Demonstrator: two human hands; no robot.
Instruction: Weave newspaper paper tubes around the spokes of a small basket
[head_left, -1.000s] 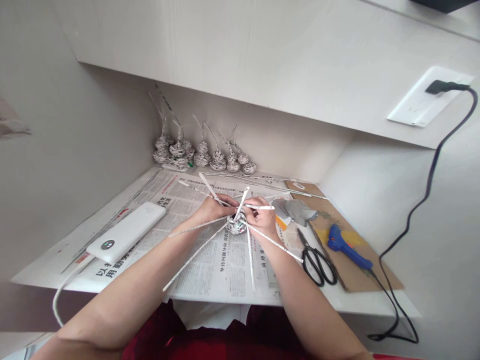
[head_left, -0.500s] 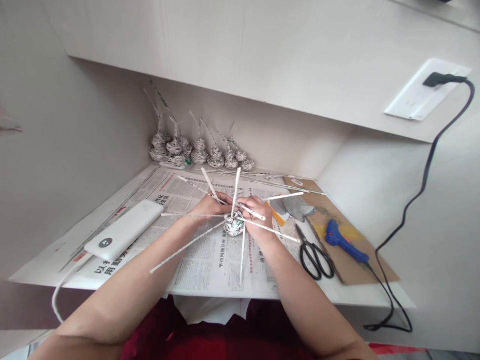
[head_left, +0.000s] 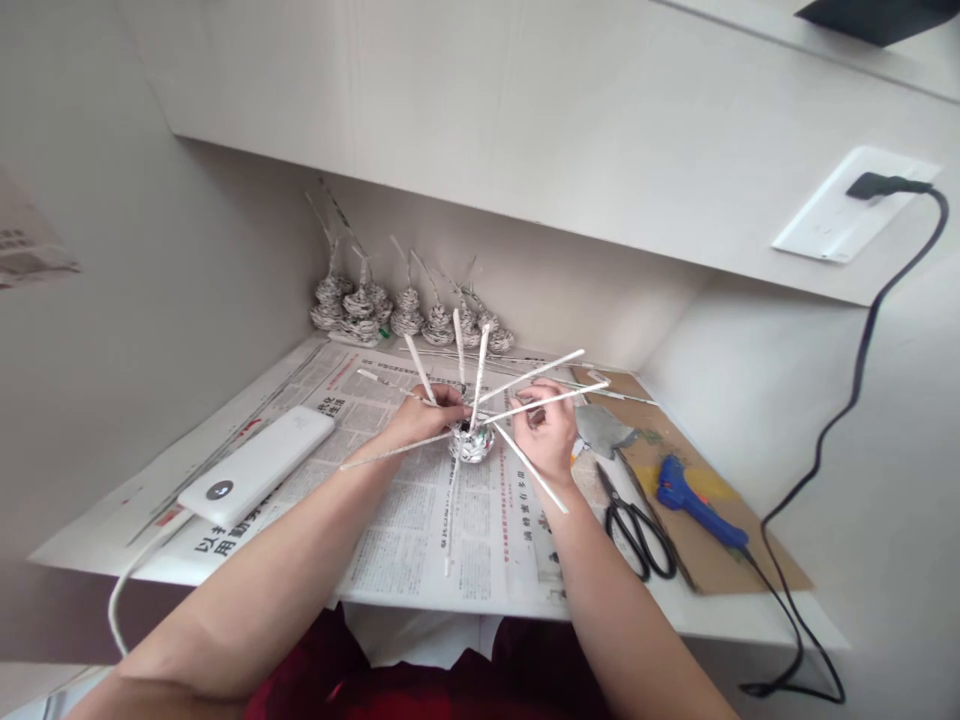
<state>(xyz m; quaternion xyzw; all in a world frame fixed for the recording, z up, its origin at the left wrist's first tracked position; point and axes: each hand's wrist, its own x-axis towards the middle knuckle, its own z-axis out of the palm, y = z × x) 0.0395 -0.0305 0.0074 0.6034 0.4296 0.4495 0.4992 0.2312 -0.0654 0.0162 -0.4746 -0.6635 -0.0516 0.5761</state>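
One woven paper ball (head_left: 474, 447) is pinched at its edge by the fingers of the left hand (head_left: 421, 414). At least seven paper strips (head_left: 481, 370) fan out from it. The right hand (head_left: 551, 437) has curled fingers; whether they grip a strip, I cannot tell. Right of them lie one pair of scissors (head_left: 639, 538) and one glue gun (head_left: 697, 505).

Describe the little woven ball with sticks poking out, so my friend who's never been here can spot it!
Find the white table, then the newspaper spread over it. Around its middle, touched by the left grip, is the small woven ball. Unlike the gourd-shaped pieces along the back, it has long paper sticks fanning out on many sides.
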